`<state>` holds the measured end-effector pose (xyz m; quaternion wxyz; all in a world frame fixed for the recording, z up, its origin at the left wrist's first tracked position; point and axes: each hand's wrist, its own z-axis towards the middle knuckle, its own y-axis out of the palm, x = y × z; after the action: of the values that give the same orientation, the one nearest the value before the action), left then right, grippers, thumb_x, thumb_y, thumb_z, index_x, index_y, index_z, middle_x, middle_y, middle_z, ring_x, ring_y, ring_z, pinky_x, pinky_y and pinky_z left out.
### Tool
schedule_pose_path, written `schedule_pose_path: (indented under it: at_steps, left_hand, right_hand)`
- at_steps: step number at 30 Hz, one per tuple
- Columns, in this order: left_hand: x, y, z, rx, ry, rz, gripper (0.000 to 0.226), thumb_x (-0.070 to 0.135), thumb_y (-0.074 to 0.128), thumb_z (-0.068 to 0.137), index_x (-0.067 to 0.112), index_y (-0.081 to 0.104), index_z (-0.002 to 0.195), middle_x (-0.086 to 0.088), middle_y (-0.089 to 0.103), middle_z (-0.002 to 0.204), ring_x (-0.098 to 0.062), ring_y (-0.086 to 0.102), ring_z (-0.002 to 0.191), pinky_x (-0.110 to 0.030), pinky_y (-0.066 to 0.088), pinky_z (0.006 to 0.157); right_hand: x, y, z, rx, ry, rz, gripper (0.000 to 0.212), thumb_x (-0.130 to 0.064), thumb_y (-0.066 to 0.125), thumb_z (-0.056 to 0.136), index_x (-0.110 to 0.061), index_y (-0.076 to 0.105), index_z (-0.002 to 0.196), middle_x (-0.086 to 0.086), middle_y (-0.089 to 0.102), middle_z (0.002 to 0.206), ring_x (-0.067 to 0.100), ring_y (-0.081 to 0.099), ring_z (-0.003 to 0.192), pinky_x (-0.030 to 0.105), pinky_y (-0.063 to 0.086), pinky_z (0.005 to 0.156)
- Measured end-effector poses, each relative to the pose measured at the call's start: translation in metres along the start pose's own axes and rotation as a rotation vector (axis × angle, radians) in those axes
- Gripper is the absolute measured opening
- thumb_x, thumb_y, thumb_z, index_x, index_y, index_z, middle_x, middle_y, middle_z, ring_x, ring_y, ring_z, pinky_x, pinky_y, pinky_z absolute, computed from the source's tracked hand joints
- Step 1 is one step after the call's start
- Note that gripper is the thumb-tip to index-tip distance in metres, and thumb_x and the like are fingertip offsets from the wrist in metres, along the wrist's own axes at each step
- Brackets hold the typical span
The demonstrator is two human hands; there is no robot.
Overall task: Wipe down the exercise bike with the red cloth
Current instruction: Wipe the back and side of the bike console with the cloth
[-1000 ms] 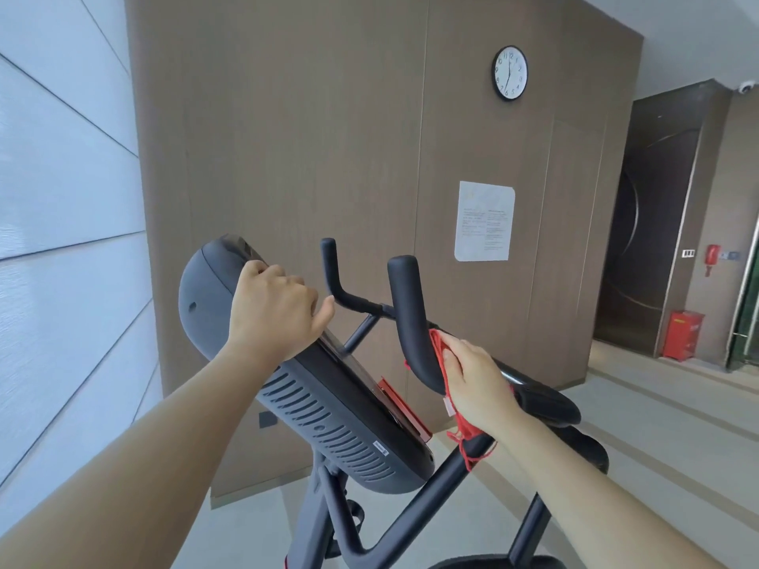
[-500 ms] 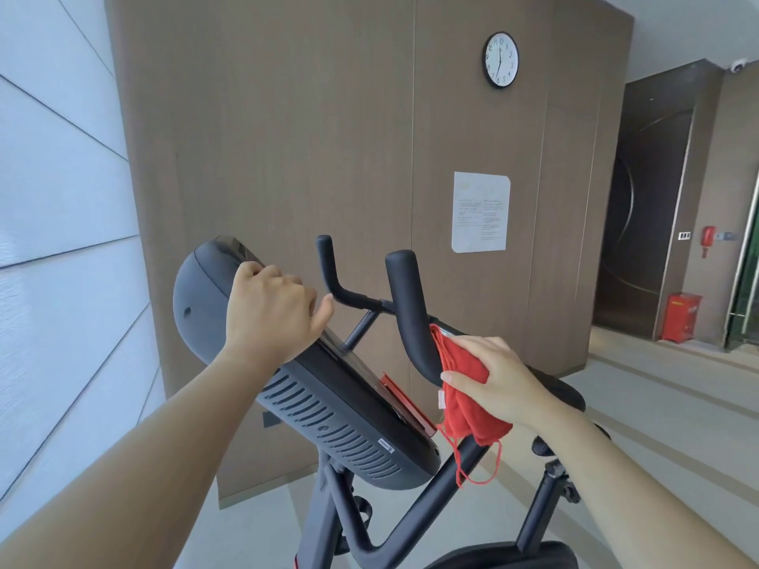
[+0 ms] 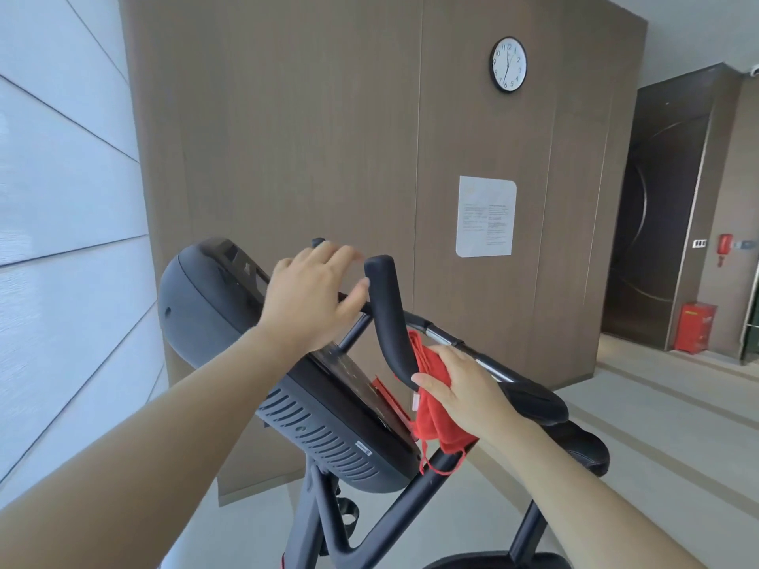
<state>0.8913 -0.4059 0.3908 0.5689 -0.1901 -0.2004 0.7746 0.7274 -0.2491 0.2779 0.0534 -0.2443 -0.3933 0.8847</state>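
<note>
wood-panel wall (image 3: 308, 137), clock (image 3: 508, 64), notice (image 3: 486, 216) behind exercise bike (image 3: 328, 416); grey floor (image 3: 657, 445).

Wood-panelled wall (image 3: 287, 137), dark door (image 3: 657, 223) at 3 o'clock
A round clock (image 3: 508, 64) hangs on the wall at 1 o'clock, a paper notice (image 3: 486, 216) below it; a red box (image 3: 695, 327) stands on the floor (image 3: 657, 466) by the door.
</note>
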Motion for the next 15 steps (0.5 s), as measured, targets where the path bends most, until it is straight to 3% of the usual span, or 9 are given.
schedule_pose_path:
  at_steps: [5,9,12,15]
  left_hand:
    - [0.027,0.012,0.006,-0.025,0.021,-0.128,0.047,0.038,0.043,0.092,0.021,0.042,0.136,0.001,0.050,0.134,-0.021,0.049,0.117,-0.037,0.045,0.090]
    - [0.034,0.026,0.005,-0.064,-0.012,-0.120,0.049,0.032,0.042,0.095,0.015,0.037,0.140,-0.001,0.043,0.143,-0.020,0.037,0.132,-0.031,0.031,0.105]
    - [0.039,0.032,0.001,-0.039,-0.041,-0.132,0.046,0.021,0.041,0.096,0.010,0.037,0.140,-0.004,0.042,0.143,-0.021,0.034,0.132,-0.023,0.022,0.107]
    - [0.038,0.033,-0.001,-0.041,-0.049,-0.134,0.045,0.014,0.037,0.096,0.010,0.036,0.140,-0.005,0.041,0.144,-0.021,0.035,0.132,-0.025,0.023,0.107]
  right_hand:
    - [0.017,-0.002,-0.002,-0.011,-0.036,0.051,0.074,-0.083,0.025,0.073,-0.032,0.047,0.122,-0.014,0.056,0.114,0.000,0.048,0.094,0.019,0.036,0.079]
    - [0.042,-0.010,-0.009,0.023,0.010,0.061,0.072,-0.081,0.024,0.074,-0.029,0.053,0.115,-0.015,0.060,0.104,0.008,0.057,0.096,0.021,0.041,0.078]
    - [0.045,-0.010,-0.008,0.020,0.009,0.076,0.068,-0.077,0.023,0.076,-0.028,0.056,0.109,-0.014,0.061,0.097,0.009,0.060,0.090,0.026,0.049,0.079]
    - [0.036,-0.006,-0.003,0.080,-0.028,0.118,0.055,-0.065,0.028,0.085,-0.025,0.058,0.108,-0.012,0.063,0.097,0.010,0.062,0.088,0.022,0.049,0.080]
